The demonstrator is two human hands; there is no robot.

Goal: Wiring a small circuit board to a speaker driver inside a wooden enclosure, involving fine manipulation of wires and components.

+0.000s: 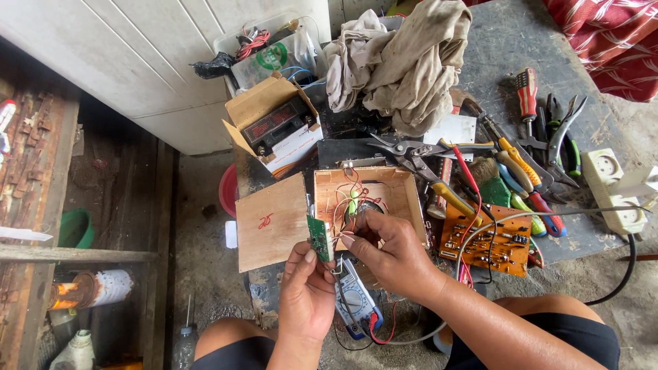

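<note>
Small green circuit board (pixel 319 237) is pinched edgewise by left hand (pixel 306 291); right hand (pixel 391 250) fingers are closed on its thin wires. Judged light, stiff, fragile: best held by edges. Beyond, open wooden box (pixel 367 199) is seen.

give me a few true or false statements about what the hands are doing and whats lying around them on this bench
1. The left hand holds a small green circuit board. True.
2. The right hand grips the red-handled screwdriver. False: that screwdriver lies untouched among the tools at the far right, and the right hand is at the wires by the open wooden box.
3. A multimeter lies below the hands. True.
4. The orange circuit board sits inside the wooden box. False: it lies outside, to the right of the box.
5. A heap of pale cloth lies beyond the box. True.
</note>
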